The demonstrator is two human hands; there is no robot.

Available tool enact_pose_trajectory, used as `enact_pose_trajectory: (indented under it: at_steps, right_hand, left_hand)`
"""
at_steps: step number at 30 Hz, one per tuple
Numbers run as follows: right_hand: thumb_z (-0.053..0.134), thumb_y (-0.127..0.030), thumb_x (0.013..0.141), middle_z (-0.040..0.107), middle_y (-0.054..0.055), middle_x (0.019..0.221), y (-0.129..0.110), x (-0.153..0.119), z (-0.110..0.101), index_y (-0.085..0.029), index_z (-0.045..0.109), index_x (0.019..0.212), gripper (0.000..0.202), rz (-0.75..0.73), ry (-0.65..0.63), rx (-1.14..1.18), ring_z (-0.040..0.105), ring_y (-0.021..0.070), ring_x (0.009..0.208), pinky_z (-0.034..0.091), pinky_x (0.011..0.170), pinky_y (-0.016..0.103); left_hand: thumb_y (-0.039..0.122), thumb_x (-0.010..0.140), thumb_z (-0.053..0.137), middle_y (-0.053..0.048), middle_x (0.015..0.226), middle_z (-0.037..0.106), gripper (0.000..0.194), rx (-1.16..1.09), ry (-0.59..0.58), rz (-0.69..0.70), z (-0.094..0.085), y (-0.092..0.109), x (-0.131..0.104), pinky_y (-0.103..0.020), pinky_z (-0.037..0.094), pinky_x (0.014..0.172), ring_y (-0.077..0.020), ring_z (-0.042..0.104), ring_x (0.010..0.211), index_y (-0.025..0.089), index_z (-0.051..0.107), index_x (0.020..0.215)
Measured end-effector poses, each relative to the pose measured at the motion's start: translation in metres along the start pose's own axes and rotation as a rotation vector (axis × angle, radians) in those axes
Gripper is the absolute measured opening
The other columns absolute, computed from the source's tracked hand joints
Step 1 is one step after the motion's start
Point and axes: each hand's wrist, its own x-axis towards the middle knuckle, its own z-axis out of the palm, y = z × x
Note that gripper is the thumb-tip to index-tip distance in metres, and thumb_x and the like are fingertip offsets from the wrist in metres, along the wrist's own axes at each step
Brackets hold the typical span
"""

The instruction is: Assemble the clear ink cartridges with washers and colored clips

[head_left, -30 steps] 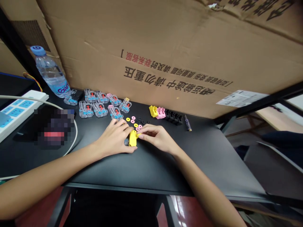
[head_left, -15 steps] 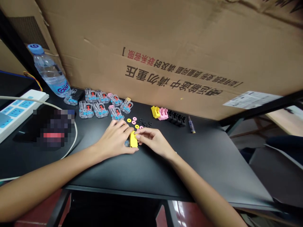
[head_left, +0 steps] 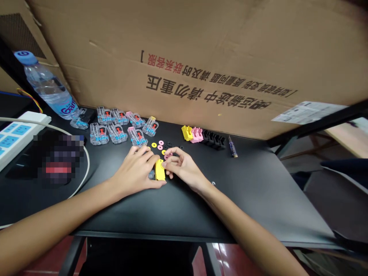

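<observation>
The left hand lies palm down at the middle of the frame, fingers curled over and thumb reaching below, holding a yellow piece between them against the bench. The right hand comes in from the right, its thumb and forefinger brought close at the piece's upper right; whether they pinch something small there I cannot tell. The yellow piece sits between the hands, just right of the left palm and at the right fingertips, its long axis running up and down the frame; both hands touch it or nearly so. A bit of clear plastic shows beside it, mostly hidden by the left hand. Just above the hands lie loose yellow, pink and black washers, the nearest partly hidden behind the right fingers. Farther up and left stand clear plastic units in two rough rows; up and right, a line of yellow, pink and black holders ends near a screwdriver. A bottle and a power strip fill the left side, and cardboard walls off the far edge. Nothing visible stands between the right hand and the yellow piece.
</observation>
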Motion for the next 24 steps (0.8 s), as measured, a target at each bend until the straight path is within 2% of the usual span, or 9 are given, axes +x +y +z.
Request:
enact_pose_trajectory:
  at_steps: [2,4,6,8,11,15,18,21,24]
  right_hand:
    - [0.099,-0.043,0.07,0.068,-0.006,0.066,-0.001,0.001,-0.001,-0.021,0.061,0.105,0.056,0.022,-0.004,-0.008,0.064,0.0119,0.054,0.054,0.051,0.023]
    - [0.093,-0.054,0.077,0.071,-0.001,0.069,0.0,0.001,-0.002,-0.019,0.064,0.105,0.053,0.004,0.006,-0.042,0.068,0.0143,0.054,0.055,0.049,0.024]
    - [0.082,-0.065,0.086,0.074,0.002,0.073,0.002,0.0,-0.005,-0.019,0.066,0.11,0.054,-0.055,0.051,-0.086,0.069,0.0163,0.053,0.054,0.044,0.026]
    - [0.072,-0.068,0.094,0.072,0.001,0.074,0.005,-0.001,-0.01,-0.019,0.067,0.114,0.053,-0.143,0.12,-0.147,0.065,0.015,0.05,0.051,0.041,0.026]
    - [0.063,-0.06,0.103,0.07,0.001,0.075,0.007,-0.001,-0.018,-0.021,0.071,0.115,0.042,-0.283,0.202,-0.313,0.059,0.0136,0.053,0.05,0.047,0.028]
    - [0.059,-0.039,0.108,0.076,0.007,0.095,0.009,0.004,-0.028,-0.023,0.076,0.111,0.024,-0.573,0.278,-0.692,0.069,0.023,0.084,0.057,0.079,0.04]
    - [0.059,-0.031,0.108,0.076,0.011,0.114,0.011,0.008,-0.03,-0.025,0.077,0.119,0.022,-0.71,0.257,-0.965,0.066,0.0289,0.107,0.052,0.098,0.049]
    - [0.058,-0.031,0.111,0.074,0.012,0.127,0.014,0.008,-0.029,-0.027,0.077,0.13,0.028,-0.688,0.193,-1.156,0.061,0.0305,0.114,0.047,0.1,0.051]
    - [0.056,-0.034,0.112,0.073,0.012,0.132,0.016,0.008,-0.028,-0.027,0.077,0.133,0.03,-0.688,0.154,-1.245,0.058,0.0306,0.115,0.045,0.099,0.051]
  left_hand:
    - [0.061,0.086,0.083,-0.012,0.11,0.078,0.054,0.002,0.002,-0.001,-0.001,0.0,0.0,-0.049,0.043,0.097,-0.0365,0.064,0.118,0.015,0.075,0.113]
    - [0.062,0.087,0.082,-0.012,0.11,0.079,0.056,0.0,-0.004,0.002,-0.001,0.0,0.0,-0.05,0.043,0.098,-0.0365,0.064,0.119,0.014,0.075,0.116]
    - [0.063,0.087,0.082,-0.012,0.11,0.079,0.06,-0.011,-0.025,0.016,-0.002,-0.001,0.001,-0.051,0.043,0.1,-0.0364,0.064,0.119,0.013,0.075,0.119]
    - [0.066,0.088,0.08,-0.011,0.109,0.079,0.063,-0.03,-0.057,0.024,-0.003,-0.002,0.001,-0.052,0.043,0.101,-0.036,0.064,0.117,0.013,0.074,0.121]
    - [0.066,0.09,0.077,-0.013,0.117,0.078,0.066,-0.062,-0.083,0.027,-0.004,-0.001,0.0,-0.052,0.044,0.103,-0.0356,0.064,0.119,0.013,0.073,0.129]
    - [0.069,0.088,0.077,-0.018,0.156,0.061,0.084,-0.074,-0.043,0.095,-0.008,0.003,-0.002,-0.055,0.04,0.113,-0.0383,0.056,0.137,0.018,0.06,0.152]
    - [0.058,0.094,0.076,-0.015,0.157,0.06,0.065,-0.028,-0.079,0.196,-0.009,0.005,-0.003,-0.053,0.041,0.112,-0.0366,0.058,0.134,0.026,0.062,0.149]
    - [0.037,0.103,0.069,-0.012,0.147,0.066,0.035,0.02,-0.149,0.328,-0.008,0.006,-0.003,-0.045,0.047,0.099,-0.0293,0.066,0.114,0.027,0.069,0.137]
    - [0.026,0.105,0.062,-0.011,0.145,0.066,0.019,0.052,-0.182,0.418,-0.006,0.006,-0.002,-0.041,0.048,0.089,-0.0249,0.067,0.101,0.023,0.073,0.121]
